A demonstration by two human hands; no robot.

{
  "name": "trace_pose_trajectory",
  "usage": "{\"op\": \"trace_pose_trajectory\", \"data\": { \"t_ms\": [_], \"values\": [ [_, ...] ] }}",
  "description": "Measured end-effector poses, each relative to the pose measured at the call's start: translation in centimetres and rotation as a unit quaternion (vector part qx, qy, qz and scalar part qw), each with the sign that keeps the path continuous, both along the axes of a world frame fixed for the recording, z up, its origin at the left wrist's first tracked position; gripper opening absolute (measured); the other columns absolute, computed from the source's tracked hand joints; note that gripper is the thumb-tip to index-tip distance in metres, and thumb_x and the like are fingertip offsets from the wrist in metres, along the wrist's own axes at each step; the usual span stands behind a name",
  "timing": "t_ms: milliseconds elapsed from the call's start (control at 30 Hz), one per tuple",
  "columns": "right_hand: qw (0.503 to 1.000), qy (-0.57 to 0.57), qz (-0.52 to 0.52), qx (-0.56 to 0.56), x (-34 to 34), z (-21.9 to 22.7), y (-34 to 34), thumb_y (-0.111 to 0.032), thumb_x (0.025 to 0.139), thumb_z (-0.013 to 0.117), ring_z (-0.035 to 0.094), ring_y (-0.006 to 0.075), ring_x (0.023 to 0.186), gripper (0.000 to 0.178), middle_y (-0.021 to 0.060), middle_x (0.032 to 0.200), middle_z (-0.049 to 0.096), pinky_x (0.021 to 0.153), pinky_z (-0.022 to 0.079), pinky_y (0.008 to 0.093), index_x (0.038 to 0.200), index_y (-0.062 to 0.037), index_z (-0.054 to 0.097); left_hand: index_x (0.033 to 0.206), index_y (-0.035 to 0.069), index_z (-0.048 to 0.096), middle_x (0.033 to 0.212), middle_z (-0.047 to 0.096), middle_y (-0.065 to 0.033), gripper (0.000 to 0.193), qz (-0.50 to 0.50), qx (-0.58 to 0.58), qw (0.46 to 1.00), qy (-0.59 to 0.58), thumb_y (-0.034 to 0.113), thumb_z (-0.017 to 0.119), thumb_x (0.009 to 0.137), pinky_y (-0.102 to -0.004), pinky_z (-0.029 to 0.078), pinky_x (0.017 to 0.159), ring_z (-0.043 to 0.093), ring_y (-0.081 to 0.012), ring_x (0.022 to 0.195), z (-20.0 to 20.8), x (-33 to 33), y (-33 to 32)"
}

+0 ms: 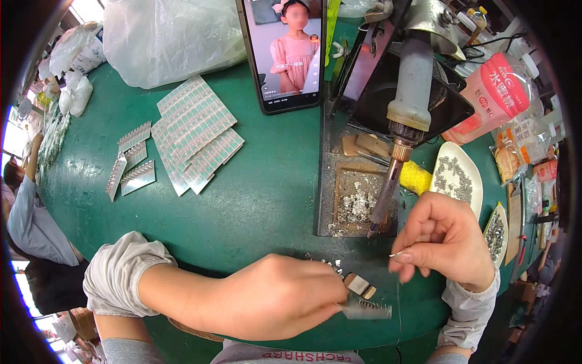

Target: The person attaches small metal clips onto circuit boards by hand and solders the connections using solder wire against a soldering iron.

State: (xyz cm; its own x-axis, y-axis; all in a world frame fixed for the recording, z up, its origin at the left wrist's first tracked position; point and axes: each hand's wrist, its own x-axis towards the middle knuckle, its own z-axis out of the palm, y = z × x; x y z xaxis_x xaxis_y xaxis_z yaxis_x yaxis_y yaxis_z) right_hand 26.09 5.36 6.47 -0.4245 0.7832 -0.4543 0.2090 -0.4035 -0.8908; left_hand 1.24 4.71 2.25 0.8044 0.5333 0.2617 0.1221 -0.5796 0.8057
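Head view: the left hand (285, 297) is reaching in from the lower left, forearm lying across the near edge of the green table (267, 194), sleeve bunched up at the elbow. Its fingers are curling closed and pinching a small metal strip (367, 311) at the fingertips, the strip sticking out to the right, low over the table edge. Just above it, a small tan block (359, 284) is sitting against the same fingertips.

The right hand (442, 239) is coming in from the lower right, wrist bent, knuckles up, fingers folded in. Thumb and forefinger are pinching a thin wire (398, 267), which is running down from the pinch toward the table. The two hands are sitting near each other, the strip lying below and left of the right hand, not touching it.

Straight above the gap between the hands, a soldering iron (400, 151) is hanging tilted in its stand, tip pointing down at a tray (357, 200) speckled with silvery scraps. A yellow sponge (415, 177) is lying just right of the iron.

Further back, a phone (284, 54) is standing upright, screen lit. Left of it, sheets of foil strips (194, 133) are fanning out on the table, with smaller pieces (130, 161) beside them. On the right, a white dish (456, 177) is holding small metal parts.
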Motion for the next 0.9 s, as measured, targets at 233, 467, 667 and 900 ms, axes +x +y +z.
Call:
{"op": "trace_pose_trajectory", "data": {
  "t_ms": [233, 467, 667, 900],
  "values": [
    [0.996, 0.059, -0.033, -0.058, -1.3, 0.5, -1.2, -0.003, 0.090, 0.059, 0.052, 0.0062, 0.046, 0.012, 0.0032, 0.058, 0.058, 0.043, 0.037, 0.0183, 0.090, -0.0026, 0.047, 0.092, -0.004, 0.063, 0.086, 0.068, -0.0088, 0.008, 0.023, -0.596, 0.801, 0.055, 0.003, 0.063, 0.088, -0.0243, 0.054, 0.071, 0.066, -0.0142, 0.076, 0.2, 0.0, 1.9],
    [0.929, -0.155, -0.002, 0.336, -1.8, -1.8, -2.2, -0.002, 0.085, 0.063, 0.043, 0.0025, 0.042, 0.015, -0.0008, 0.051, 0.050, 0.042, 0.030, 0.0186, 0.087, -0.0009, 0.048, 0.078, -0.003, 0.055, 0.081, 0.069, -0.0172, 0.013, 0.133, -0.566, 0.811, -0.059, 0.001, 0.064, 0.087, -0.0252, 0.056, 0.068, 0.070, -0.0237, 0.080, 2.1, -0.2, 3.8],
    [0.933, -0.093, -0.089, 0.337, -2.1, -2.3, -2.5, 0.001, 0.083, 0.064, 0.041, 0.0011, 0.044, 0.015, -0.0021, 0.052, 0.048, 0.042, 0.028, 0.0185, 0.087, 0.0011, 0.049, 0.080, -0.004, 0.057, 0.081, 0.069, -0.0176, 0.011, 0.135, -0.566, 0.810, -0.080, 0.002, 0.064, 0.087, -0.0250, 0.056, 0.067, 0.070, -0.0242, 0.079, 2.7, -0.2, 4.0],
    [0.936, -0.070, -0.110, 0.326, -2.5, -2.7, -2.4, 0.000, 0.083, 0.064, 0.042, 0.0012, 0.045, 0.015, -0.0015, 0.055, 0.049, 0.043, 0.029, 0.0180, 0.088, 0.0010, 0.049, 0.082, -0.005, 0.058, 0.082, 0.068, -0.0178, 0.009, 0.139, -0.565, 0.807, -0.100, 0.001, 0.064, 0.086, -0.0255, 0.057, 0.068, 0.070, -0.0250, 0.079, 2.6, -0.3, 4.0]
  ]
}}
